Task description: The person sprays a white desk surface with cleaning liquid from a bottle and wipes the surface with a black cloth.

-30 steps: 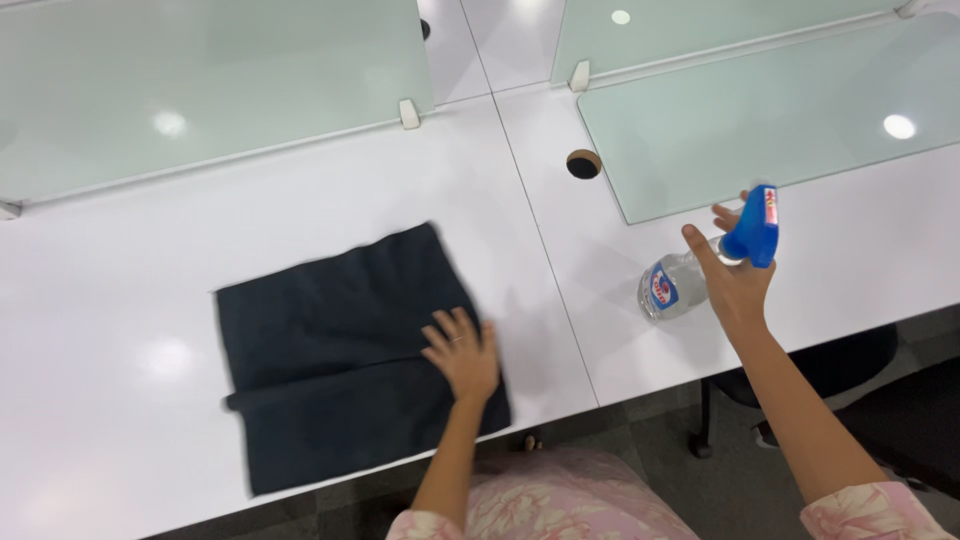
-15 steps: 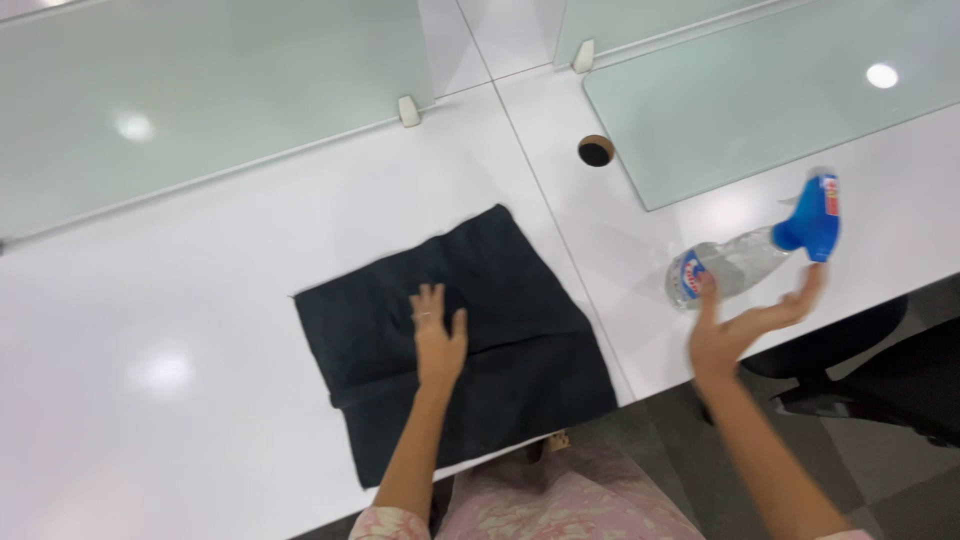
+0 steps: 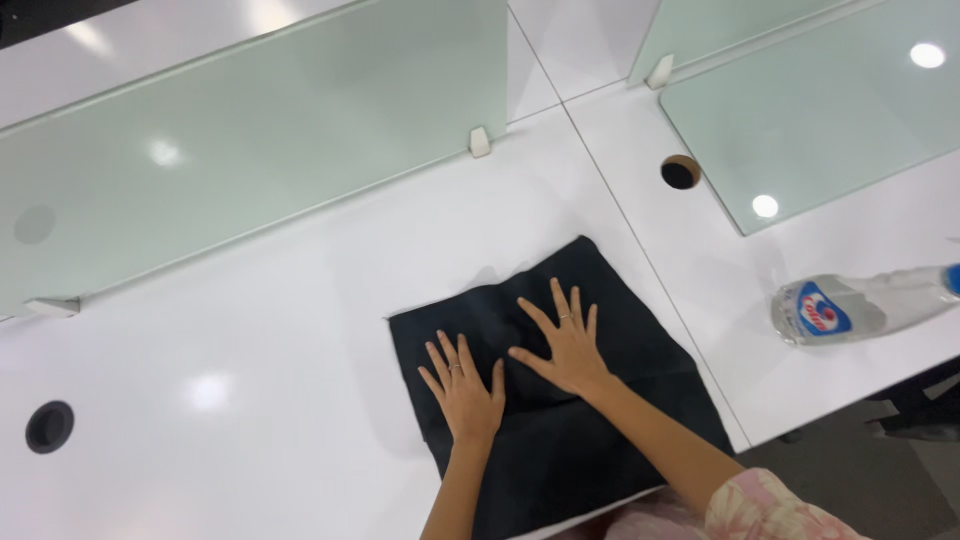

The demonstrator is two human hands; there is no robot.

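A dark cloth (image 3: pixel 600 290) lies flat on the white desk (image 3: pixel 300 330), near its front edge. My left hand (image 3: pixel 462 385) rests palm down on the cloth's left part, fingers spread. My right hand (image 3: pixel 563 340) lies flat beside it on the cloth's middle, fingers spread too. Neither hand holds anything. A clear spray bottle (image 3: pixel 860 305) with a blue top lies on its side on the desk to the right, apart from both hands.
Frosted glass dividers (image 3: pixel 250 140) stand along the back of the desk, another (image 3: pixel 830 110) at the right. Round cable holes sit at the back right (image 3: pixel 680 172) and far left (image 3: pixel 49 426). A seam (image 3: pixel 640 250) divides two desks.
My right hand has let go of the spray bottle, which now lies on the desk, and has moved left onto the cloth beside my left hand.
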